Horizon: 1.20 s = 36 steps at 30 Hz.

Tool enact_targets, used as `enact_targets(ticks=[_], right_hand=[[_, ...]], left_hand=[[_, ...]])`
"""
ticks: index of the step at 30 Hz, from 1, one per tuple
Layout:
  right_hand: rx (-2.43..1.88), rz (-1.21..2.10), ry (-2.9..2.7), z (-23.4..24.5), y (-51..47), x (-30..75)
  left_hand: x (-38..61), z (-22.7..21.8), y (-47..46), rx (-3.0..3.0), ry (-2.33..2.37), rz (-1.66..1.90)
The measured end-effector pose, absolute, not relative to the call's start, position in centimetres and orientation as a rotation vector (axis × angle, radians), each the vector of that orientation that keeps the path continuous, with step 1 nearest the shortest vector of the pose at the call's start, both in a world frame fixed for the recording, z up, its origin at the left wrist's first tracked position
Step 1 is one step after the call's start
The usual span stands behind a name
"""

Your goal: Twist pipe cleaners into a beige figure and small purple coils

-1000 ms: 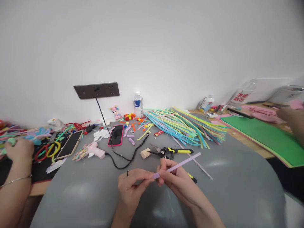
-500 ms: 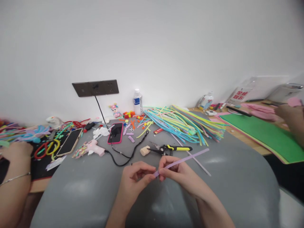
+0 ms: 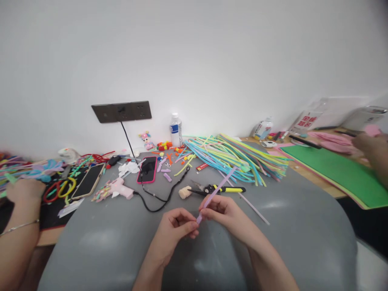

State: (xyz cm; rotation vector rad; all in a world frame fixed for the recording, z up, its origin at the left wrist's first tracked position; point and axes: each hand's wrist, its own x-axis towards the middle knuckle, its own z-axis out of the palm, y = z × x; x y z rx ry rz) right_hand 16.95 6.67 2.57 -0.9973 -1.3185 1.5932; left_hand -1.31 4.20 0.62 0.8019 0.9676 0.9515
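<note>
A lilac pipe cleaner (image 3: 220,184) slants up and away between my two hands, its near end bent into a short folded bit. My left hand (image 3: 178,226) pinches that near end between thumb and fingertips. A little farther up, my right hand (image 3: 218,210) grips the same strip, fingers closed round it. Just beyond my hands lie wire strippers (image 3: 216,189) with black and yellow handles and a small beige piece (image 3: 184,192). Another pale lilac pipe cleaner (image 3: 253,208) lies on the grey table to the right.
A bundle of pastel pipe cleaners (image 3: 230,159) spreads at the back. A pink glue gun (image 3: 119,188) with a black cord, a pink-cased phone (image 3: 147,169) and a water bottle (image 3: 176,131) stand left. Other people's hands (image 3: 27,192) work at both sides; green sheets (image 3: 336,171) lie right.
The long free end of the lilac pipe cleaner has swung up and to the left, now standing more steeply. My right hand has turned with it; both hands keep their pinch.
</note>
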Motion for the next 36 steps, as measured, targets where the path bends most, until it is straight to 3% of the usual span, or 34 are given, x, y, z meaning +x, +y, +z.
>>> enact_targets(ticks=[10, 20, 36], right_hand=[[-1.068, 1.407, -1.336, 1.7, 6.4, 16.2], [-0.864, 1.68, -1.567, 2.9, 6.3, 17.0], [-1.02, 1.17, -1.697, 2.3, 5.6, 15.8]], left_hand=[[-0.7, 0.1, 4.1, 0.803, 1.052, 1.067], [-1.5, -1.1, 4.1, 0.653, 0.751, 0.703], [-1.3, -1.5, 4.5, 0.653, 0.821, 0.901]])
